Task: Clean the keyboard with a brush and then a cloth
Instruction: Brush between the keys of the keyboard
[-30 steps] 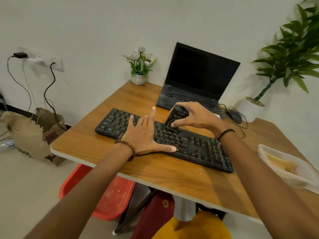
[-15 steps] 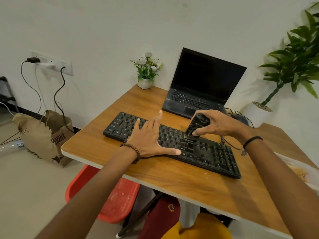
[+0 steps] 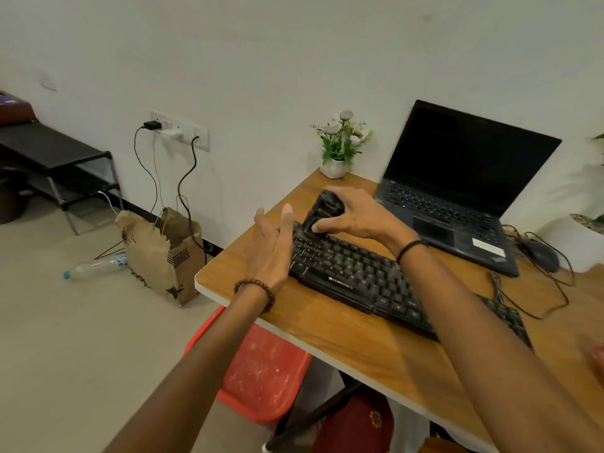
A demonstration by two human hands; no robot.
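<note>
A black keyboard [image 3: 376,279] lies across the wooden desk [image 3: 346,335]. My right hand [image 3: 353,217] grips a black brush [image 3: 323,210] and holds its bristles on the keys at the keyboard's far left end. My left hand [image 3: 273,246] is at the keyboard's left edge with its fingers straight and together, covering that end of the keyboard. I cannot tell whether it touches the keys. No cloth is in view.
An open black laptop [image 3: 457,191] stands behind the keyboard, a small flower pot [image 3: 336,161] to its left. A black mouse [image 3: 539,253] with tangled cable lies at the right. A red stool [image 3: 261,371] sits under the desk; a paper bag [image 3: 163,253] and a bottle [image 3: 94,266] are on the floor.
My right hand carried the brush from the keyboard's middle to its left end. My left hand lifted off the keys and shifted to the left edge. The camera turned left.
</note>
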